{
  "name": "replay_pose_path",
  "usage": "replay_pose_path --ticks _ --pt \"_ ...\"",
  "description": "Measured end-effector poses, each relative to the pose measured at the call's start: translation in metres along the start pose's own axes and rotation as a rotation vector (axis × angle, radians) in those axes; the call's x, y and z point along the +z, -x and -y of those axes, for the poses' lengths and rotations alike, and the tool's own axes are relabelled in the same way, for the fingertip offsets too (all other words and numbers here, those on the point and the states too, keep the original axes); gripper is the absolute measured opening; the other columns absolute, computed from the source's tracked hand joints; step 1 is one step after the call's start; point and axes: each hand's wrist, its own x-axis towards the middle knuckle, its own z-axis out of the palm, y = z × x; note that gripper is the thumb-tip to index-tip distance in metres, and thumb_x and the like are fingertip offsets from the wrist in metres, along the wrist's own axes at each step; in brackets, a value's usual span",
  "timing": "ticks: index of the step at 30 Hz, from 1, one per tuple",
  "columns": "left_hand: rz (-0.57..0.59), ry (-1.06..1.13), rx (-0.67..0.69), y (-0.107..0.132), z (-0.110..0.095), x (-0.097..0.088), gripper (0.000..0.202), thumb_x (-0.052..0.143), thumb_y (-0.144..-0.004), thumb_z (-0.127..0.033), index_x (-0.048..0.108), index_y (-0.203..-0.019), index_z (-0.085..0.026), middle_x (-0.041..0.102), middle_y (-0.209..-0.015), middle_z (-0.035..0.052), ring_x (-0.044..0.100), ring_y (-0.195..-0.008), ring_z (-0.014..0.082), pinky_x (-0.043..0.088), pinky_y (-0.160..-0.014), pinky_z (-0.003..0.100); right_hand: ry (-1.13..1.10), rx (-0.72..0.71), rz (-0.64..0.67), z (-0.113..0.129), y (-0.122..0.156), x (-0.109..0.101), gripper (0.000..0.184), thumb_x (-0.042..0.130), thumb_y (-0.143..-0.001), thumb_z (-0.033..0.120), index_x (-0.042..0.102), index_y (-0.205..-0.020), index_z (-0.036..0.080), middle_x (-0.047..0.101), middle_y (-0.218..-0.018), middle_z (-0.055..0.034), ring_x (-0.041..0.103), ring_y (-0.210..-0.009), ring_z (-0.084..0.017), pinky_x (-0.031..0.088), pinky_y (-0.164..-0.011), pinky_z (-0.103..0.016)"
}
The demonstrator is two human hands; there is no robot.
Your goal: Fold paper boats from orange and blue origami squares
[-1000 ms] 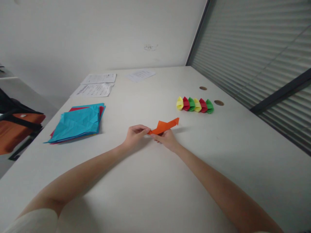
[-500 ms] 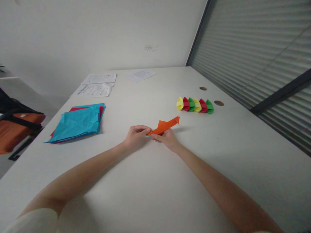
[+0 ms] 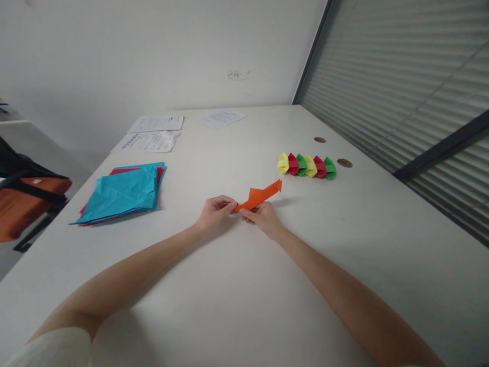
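Work surface: white tabletop (image 3: 248,290), far edge against a white wall (image 3: 171,51), right edge alongside window blinds (image 3: 405,86).

Item in hand: one orange folded paper (image 3: 260,197), long and narrow, with a pointed flap on its upper side; held over the middle of the surface, its narrow end toward the left edge, its other end tilted up toward the right edge.

Left hand (image 3: 217,212): thumb and fingers pinched on the narrow end of the orange folded paper. Right hand (image 3: 265,220): just beside the left, thumb and fingers clamped on the same piece along its lower side. A pale sleeve (image 3: 57,347) shows on the left arm.

Toward the right edge: one row of folded paper pieces (image 3: 306,166), six units, yellow, red, green, yellow, red, green. Between row and right edge: two round brown discs or holes, one farther (image 3: 320,139), one nearer (image 3: 345,163); which, cannot be told.

Near the left edge: one stack of coloured paper (image 3: 122,191), creased blue on top, red showing beneath.

Far left corner: two printed sheets (image 3: 148,141), one behind the other. Near the far edge: one further printed page (image 3: 223,119).

Beyond the left edge: one orange and black object (image 3: 32,204), partly in view.
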Motion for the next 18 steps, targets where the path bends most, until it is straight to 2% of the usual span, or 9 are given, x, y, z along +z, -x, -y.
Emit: replay_pose_path --ticks 6,13,18 --pt "0.060 0.003 -0.032 0.0027 -0.0009 0.0012 0.035 0.085 -0.063 -0.039 0.066 -0.079 -0.014 0.073 -0.075 0.0063 0.069 -0.068 0.0170 0.055 -0.071 0.033 -0.025 -0.043 -0.038 -0.0020 -0.0016 -0.0002 0.038 0.078 -0.059 0.051 0.072 -0.070 0.015 0.067 -0.059 -0.0025 0.052 -0.049 -0.010 0.042 -0.048 -0.024" --pt "0.021 -0.016 -0.042 0.0023 -0.0019 0.0025 0.035 0.083 -0.065 -0.041 0.064 -0.073 -0.013 0.073 -0.070 0.0068 0.070 -0.069 0.0185 0.054 -0.073 0.033 -0.029 -0.031 -0.032 0.0007 0.0002 0.0016 0.037 0.078 -0.060 0.048 0.074 -0.074 0.014 0.070 -0.064 -0.0048 0.052 -0.051 -0.010 0.042 -0.049 -0.024" --pt "0.025 0.080 -0.067 0.0011 0.0002 0.0011 0.033 0.086 -0.062 -0.038 0.067 -0.070 -0.012 0.073 -0.070 0.0088 0.068 -0.068 0.0183 0.053 -0.074 0.035 -0.006 -0.027 -0.016 0.0006 0.0004 0.0011 0.038 0.077 -0.062 0.050 0.074 -0.073 0.014 0.069 -0.063 -0.0050 0.053 -0.051 -0.010 0.041 -0.049 -0.025"
